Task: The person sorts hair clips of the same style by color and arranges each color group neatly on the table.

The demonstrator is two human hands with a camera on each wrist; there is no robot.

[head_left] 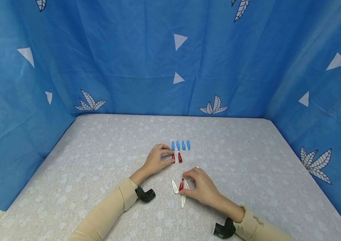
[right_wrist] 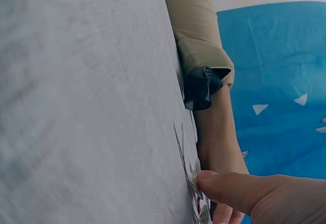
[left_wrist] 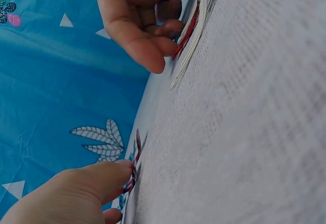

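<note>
In the head view, my left hand (head_left: 155, 160) pinches a red snap hair clip (head_left: 173, 156) lying on the table, with thumb and fingertips at its ends. Beside that clip lies another red hair clip (head_left: 180, 157). A row of several blue hair clips (head_left: 184, 145) sits just beyond them. Closer to me, my right hand (head_left: 203, 188) has thumb and forefinger at the two ends of a third red hair clip (head_left: 181, 184). White hair clips (head_left: 175, 186) lie around and under it, partly covered by this hand.
A pale floral cloth covers the table (head_left: 113, 140). Blue curtains (head_left: 146, 60) with white triangles and leaf prints enclose its back and sides. Each wrist wears a black camera mount (head_left: 145, 194), close above the tabletop.
</note>
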